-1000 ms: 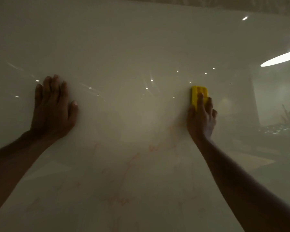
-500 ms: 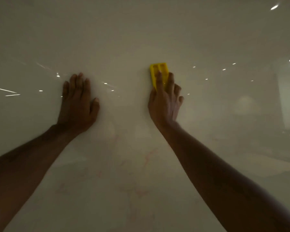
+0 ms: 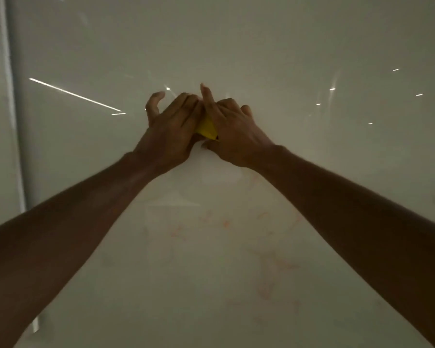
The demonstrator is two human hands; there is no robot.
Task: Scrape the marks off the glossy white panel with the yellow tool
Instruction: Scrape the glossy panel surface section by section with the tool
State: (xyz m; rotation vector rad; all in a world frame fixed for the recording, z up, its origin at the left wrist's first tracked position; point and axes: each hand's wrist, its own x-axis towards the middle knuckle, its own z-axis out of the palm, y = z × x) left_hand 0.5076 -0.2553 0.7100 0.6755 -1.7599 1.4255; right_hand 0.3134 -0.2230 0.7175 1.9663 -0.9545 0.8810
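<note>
Head view: the left hand [image 3: 171,131], flat on the glossy white panel [image 3: 261,46] a moment ago, has joined the right hand [image 3: 232,133]; both close around the yellow tool [image 3: 206,129] between them. Probably a regrip; faint reddish marks [image 3: 224,223] remain nearer.

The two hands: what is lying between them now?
In the head view, the yellow tool lies between the left hand and the right hand. Only a small part of it shows; the hands cover the rest, above the glossy white panel.
</note>
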